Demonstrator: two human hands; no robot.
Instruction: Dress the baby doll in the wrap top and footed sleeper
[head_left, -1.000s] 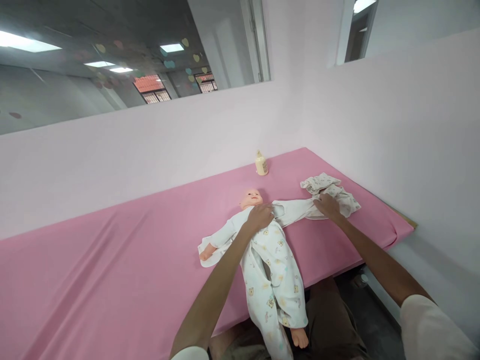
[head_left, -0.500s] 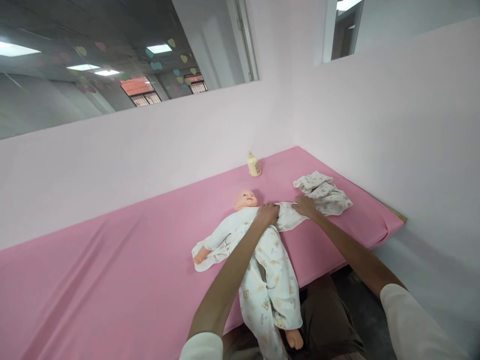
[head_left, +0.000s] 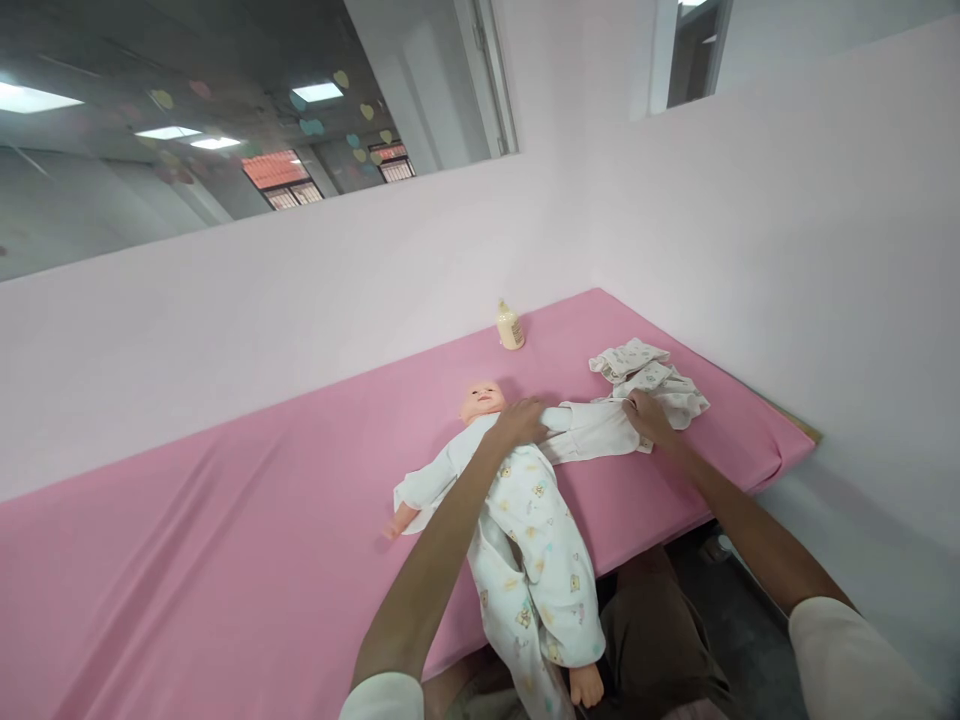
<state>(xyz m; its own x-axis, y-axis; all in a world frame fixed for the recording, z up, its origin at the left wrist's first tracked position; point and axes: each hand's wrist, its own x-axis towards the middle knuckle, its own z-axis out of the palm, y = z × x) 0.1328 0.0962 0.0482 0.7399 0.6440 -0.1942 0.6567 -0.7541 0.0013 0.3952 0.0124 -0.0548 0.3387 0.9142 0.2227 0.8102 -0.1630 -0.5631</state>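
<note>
A baby doll (head_left: 482,400) lies on its back, dressed in a white top (head_left: 442,470) and patterned trousers (head_left: 540,510). My left hand (head_left: 523,421) is closed around the doll's upper arm near the shoulder. From under it a white sleeve (head_left: 600,425) stretches out to the right. My right hand (head_left: 649,415) grips the far end of that sleeve and holds it taut. The doll's other hand (head_left: 401,520) pokes out at the left, and one bare foot (head_left: 586,686) hangs past the front edge. The hand on the stretched-sleeve side is hidden.
A crumpled printed baby garment (head_left: 637,365) lies just beyond my right hand. Against the wall stands a cream pump bottle (head_left: 510,328). The pink padded table (head_left: 225,550) meets walls at the back and right, and my legs are under its front edge.
My right hand has moved to the right, drawing the white sleeve out longer. My left hand has shifted slightly left, and the doll's head and body have moved a little left with it.
</note>
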